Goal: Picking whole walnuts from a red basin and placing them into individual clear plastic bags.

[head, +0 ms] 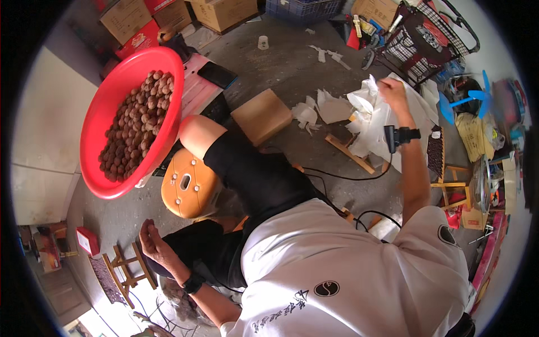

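Observation:
My left hand (156, 248) is at the lower left beside my black-clad leg, its fingers loosely bent, with nothing seen in it. My right hand (392, 93) is stretched out to the upper right over crumpled white paper or sheeting (383, 116), fingers curled; whether it grips the sheeting is hard to tell. A big red plastic basin (94, 139) full of walnuts (139, 126) stands tilted in the view at the upper left. Next to it is an orange padded stool (189, 181) with a slot in its seat. A black phone (217, 75) lies on a low table behind the basin.
A brown cardboard box (261, 116) stands on the floor before my knee. Torn white paper (334, 107) and a paper cup (263, 42) lie beyond. A wheeled shopping cart (421, 46) is at the upper right. Cables cross near my right side; small wooden stools (126, 269) stand at both sides.

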{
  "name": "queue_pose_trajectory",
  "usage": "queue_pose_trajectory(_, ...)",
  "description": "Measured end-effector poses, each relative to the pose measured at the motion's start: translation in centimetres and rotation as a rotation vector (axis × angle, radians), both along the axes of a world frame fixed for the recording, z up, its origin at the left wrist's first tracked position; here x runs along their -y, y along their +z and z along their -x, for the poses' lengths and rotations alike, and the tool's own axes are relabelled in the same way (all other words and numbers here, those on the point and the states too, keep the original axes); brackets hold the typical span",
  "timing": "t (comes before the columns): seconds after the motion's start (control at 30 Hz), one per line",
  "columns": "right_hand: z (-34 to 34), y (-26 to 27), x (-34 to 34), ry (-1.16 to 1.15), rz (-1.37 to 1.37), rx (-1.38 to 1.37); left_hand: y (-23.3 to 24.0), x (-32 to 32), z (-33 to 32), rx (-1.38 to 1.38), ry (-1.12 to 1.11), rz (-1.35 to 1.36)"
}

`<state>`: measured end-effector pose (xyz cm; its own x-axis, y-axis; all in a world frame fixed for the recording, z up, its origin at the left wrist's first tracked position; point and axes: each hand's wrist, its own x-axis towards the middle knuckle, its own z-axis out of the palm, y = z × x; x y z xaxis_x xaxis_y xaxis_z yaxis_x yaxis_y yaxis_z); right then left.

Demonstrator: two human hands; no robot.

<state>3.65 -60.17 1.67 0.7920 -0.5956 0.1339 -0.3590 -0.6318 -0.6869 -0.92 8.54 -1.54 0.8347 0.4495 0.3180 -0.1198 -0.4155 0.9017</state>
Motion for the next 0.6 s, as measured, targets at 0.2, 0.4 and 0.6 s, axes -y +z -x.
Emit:
queue_pose_trajectory(0.2,9.1,-10.9,13.0,-0.037,0.613,-0.625,-1.1,3.1,0.3,-0.129,-0.106,0.093)
queue_pose_trajectory(0.4,10.5,-12.2,15.1,-0.1,0.586,-0.726,-0.7,5.1,0.4,-0.178,-0.14,0.079)
queue_pose_trajectory(0.6,6.3,-5.3,7.1,-0.413,0.569,-0.321,1.8,7.1,0.5,-0.2,-0.161,0.104)
